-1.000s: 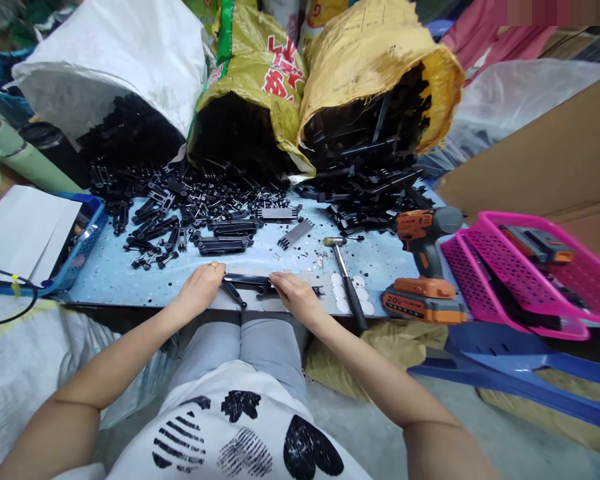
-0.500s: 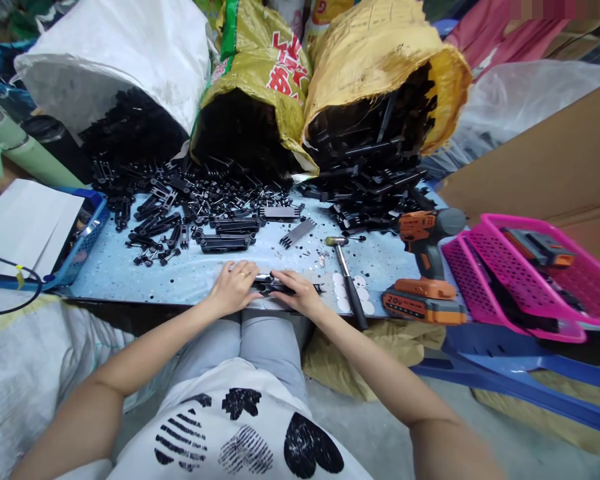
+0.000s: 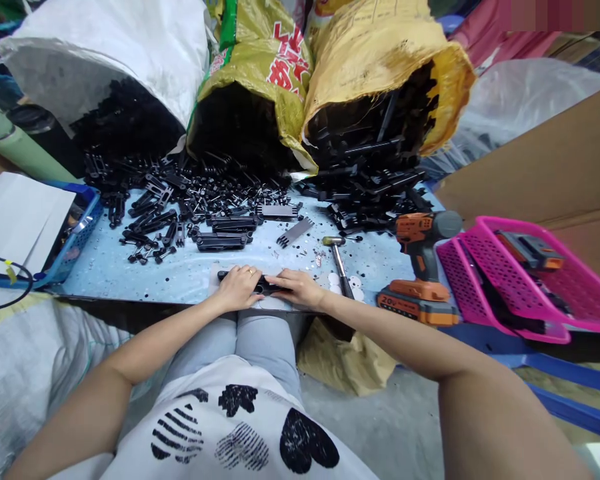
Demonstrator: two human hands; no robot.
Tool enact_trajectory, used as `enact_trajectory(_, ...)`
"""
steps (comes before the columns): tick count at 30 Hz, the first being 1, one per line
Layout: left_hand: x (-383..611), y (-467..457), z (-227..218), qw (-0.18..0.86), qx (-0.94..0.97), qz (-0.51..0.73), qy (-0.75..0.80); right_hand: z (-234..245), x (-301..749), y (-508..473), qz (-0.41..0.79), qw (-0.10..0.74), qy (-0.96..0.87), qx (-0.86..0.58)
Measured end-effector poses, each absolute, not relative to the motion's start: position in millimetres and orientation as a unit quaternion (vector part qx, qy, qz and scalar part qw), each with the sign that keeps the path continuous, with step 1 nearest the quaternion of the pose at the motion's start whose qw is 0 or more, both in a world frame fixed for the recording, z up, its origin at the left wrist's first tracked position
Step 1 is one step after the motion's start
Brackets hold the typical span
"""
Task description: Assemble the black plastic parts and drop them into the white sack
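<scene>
At the near edge of the table, a long black folding-bracket-like part [image 3: 264, 285] lies between my hands. My left hand [image 3: 238, 288] is wrapped over its left half, and the end pokes out past the knuckles. From the other side, my right hand [image 3: 297, 289] grips the part with thumb and fingertips, hiding its right end. Beyond my hands lie assembled black brackets [image 3: 224, 241] and two flat grey toothed plates [image 3: 295, 232]. A hammer [image 3: 341, 267] rests to the right of my right hand, partly over white discs [image 3: 356, 293].
Three sacks, a white one [image 3: 115, 40], a green-gold one [image 3: 250, 60] and a yellow one [image 3: 370, 60], spill black parts at the back. An orange cordless drill [image 3: 420, 267] stands right, beside pink baskets [image 3: 453, 280]. A blue basket [image 3: 83, 243] with paper sits left.
My right hand has shifted along the part with its fingers stretched further left, and its forearm has swung outward. The part's left end now shows past my left hand. The view has tilted slightly.
</scene>
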State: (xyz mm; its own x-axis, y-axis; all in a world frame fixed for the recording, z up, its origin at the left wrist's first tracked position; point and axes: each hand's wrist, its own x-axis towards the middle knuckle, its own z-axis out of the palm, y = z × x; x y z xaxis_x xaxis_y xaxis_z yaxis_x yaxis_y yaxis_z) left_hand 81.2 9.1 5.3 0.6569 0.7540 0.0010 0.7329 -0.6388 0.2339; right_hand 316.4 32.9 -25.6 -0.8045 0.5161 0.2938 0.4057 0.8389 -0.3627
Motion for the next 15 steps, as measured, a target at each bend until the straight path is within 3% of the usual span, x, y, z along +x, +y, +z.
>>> enact_trajectory(5,86.8,5.6,2.6,0.103,0.874,0.063,0.471,-34.7,312.4,28.2,0.14,0.22,-0.908,-0.328)
enact_trajectory(10,87.4,-0.4,4.3,0.091,0.875,0.067,0.471,-28.4,318.5,38.7,0.164,0.166,-0.945,-0.231)
enact_trajectory(15,74.0,-6.0,11.6,0.017,0.91,0.034,0.414,-17.6,325.0,32.6,0.018,0.109,-0.932,-0.344)
